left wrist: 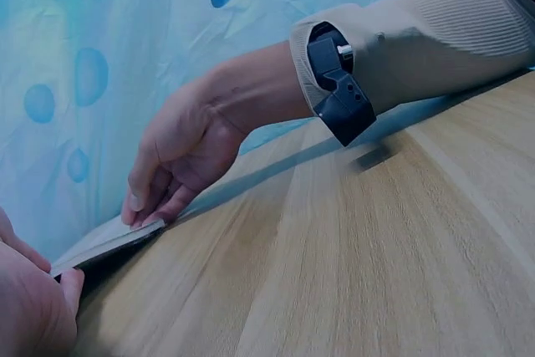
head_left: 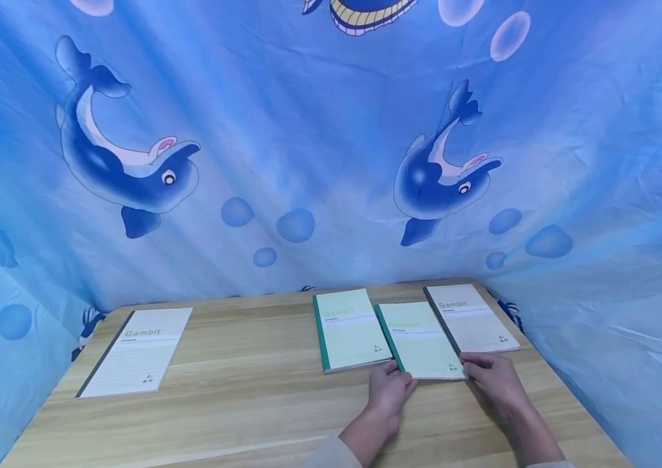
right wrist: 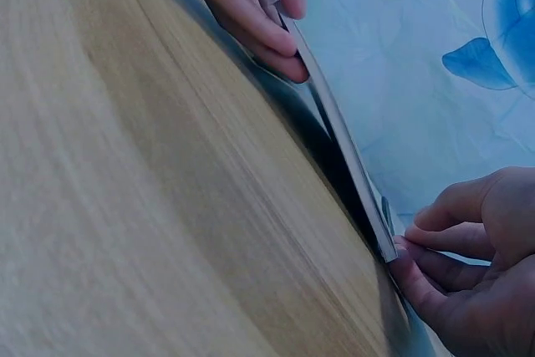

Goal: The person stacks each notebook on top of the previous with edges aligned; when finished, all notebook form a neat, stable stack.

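Observation:
My left hand (head_left: 388,396) pinches the near left corner of a pale green notebook (head_left: 421,341) with a green spine. At its near right corner, the fingers of my right hand (head_left: 497,383) hold the edge. Seen from the right wrist, the notebook's near edge (right wrist: 347,148) is tilted up, with a dark gap beneath it between both hands. A second green-spined notebook (head_left: 351,331) lies directly to the left, close by my left fingertips. Just right of the held one lies a white notebook (head_left: 471,318) with a dark spine, partly beside my right fingers.
Another dark-spined white notebook (head_left: 134,354) lies at the left end of the wooden table (head_left: 237,377). Blue curtain (head_left: 319,143) printed with dolphins and bubbles hangs close behind the table and along its sides.

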`<state>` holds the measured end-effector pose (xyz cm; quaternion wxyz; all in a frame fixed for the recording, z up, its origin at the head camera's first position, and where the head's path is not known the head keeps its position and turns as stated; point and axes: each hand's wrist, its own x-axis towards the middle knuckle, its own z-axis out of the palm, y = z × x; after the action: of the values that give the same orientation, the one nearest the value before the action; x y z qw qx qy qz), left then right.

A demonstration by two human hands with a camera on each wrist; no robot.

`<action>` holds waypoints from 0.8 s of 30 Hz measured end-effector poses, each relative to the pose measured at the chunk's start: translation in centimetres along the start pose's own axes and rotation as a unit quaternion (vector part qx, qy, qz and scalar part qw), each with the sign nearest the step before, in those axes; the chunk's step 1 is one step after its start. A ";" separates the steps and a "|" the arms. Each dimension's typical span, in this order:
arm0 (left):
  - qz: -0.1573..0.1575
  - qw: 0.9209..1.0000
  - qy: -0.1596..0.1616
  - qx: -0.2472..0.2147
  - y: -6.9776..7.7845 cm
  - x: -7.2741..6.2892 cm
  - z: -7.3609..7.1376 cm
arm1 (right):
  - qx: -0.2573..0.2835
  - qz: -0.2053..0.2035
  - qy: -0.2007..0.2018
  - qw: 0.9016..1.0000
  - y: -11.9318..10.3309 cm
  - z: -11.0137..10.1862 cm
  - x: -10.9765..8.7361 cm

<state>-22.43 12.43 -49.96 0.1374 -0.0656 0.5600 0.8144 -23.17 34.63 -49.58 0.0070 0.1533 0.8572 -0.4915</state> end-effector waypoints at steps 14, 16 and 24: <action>0.017 0.999 -0.035 -0.035 1.0 -0.5 0.0 | 0.059 0.035 -0.019 0.997 0.1 -0.4 0.2; 0.018 0.999 -0.039 -0.033 1.1 -0.5 -0.4 | 0.079 0.038 -0.024 0.996 0.1 -0.3 0.2; 0.043 0.998 -0.052 -0.007 1.4 -0.8 -2.1 | 0.118 0.019 -0.024 0.993 -0.7 0.9 0.0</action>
<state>-22.21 9.91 -49.26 0.1306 0.0000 0.5491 0.8255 -23.49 33.51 -49.43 0.0187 0.1577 0.7900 -0.5922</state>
